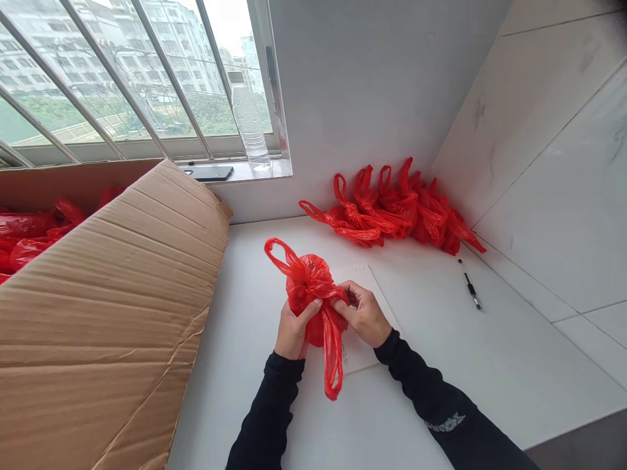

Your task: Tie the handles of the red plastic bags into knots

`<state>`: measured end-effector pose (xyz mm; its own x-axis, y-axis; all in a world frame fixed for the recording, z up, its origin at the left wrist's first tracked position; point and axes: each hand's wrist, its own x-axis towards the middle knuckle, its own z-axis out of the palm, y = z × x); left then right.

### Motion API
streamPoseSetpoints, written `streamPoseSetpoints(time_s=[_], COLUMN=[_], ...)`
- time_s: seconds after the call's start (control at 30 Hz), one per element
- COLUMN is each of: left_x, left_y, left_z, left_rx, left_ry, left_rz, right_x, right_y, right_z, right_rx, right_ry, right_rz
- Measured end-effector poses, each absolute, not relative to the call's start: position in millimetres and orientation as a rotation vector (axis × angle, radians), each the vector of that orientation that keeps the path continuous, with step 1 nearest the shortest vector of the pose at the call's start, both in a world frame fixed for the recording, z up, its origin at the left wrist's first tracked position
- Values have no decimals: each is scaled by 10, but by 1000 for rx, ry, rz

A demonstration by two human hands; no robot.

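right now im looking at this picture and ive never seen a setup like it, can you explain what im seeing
There is no machine here, just a person's bare hands, seen by one camera worn on the head. The left hand and right hand hold a red plastic bag. On the white table lie a sheet of paper, a pen and, by the wall, more red bags. A cardboard box stands at left; a bottle stands on the windowsill.
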<state>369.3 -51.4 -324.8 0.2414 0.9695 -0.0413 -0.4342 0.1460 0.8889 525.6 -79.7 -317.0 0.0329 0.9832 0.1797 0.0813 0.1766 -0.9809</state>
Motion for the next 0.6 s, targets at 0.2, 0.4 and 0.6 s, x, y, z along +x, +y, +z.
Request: streamPoseSetpoints(time_s=[0.2, 0.4, 0.6], left_x=[3635, 3656, 3660], left_y=[-497, -559, -513], left_z=[-3288, -3192, -3235], left_rx=[802, 794, 770], left_ry=[738, 667, 735], left_rz=[1140, 1059, 1105], right_x=[5259, 5294, 5295], right_y=[-776, -774, -776], right_z=[-3182, -3186, -3211], right_rx=[-1153, -1196, -1098], right_ry=[-1324, -1358, -1211], right_rz=[1114, 996, 1143])
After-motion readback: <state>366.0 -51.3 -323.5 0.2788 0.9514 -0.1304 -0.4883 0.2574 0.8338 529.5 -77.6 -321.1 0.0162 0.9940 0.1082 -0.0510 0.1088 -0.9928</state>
